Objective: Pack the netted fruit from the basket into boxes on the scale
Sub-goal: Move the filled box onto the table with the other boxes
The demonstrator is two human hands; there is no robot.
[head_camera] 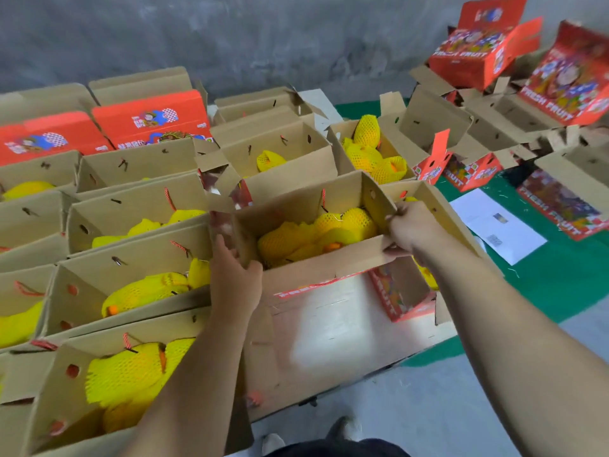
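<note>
An open cardboard box (pixel 329 311) sits in the middle, holding several fruits in yellow foam netting (pixel 316 232). My left hand (pixel 235 275) grips the box's left end at its near corner. My right hand (pixel 412 229) pinches the right end flap at the top edge. No scale or basket shows in this view.
Rows of open boxes (pixel 131 285) with netted fruit fill the left side, and more (pixel 369 146) stand behind. Red printed empty boxes (pixel 478 51) pile at the back right. A white paper sheet (pixel 494 225) lies on green matting. My shoes (pixel 342 427) stand on grey floor below.
</note>
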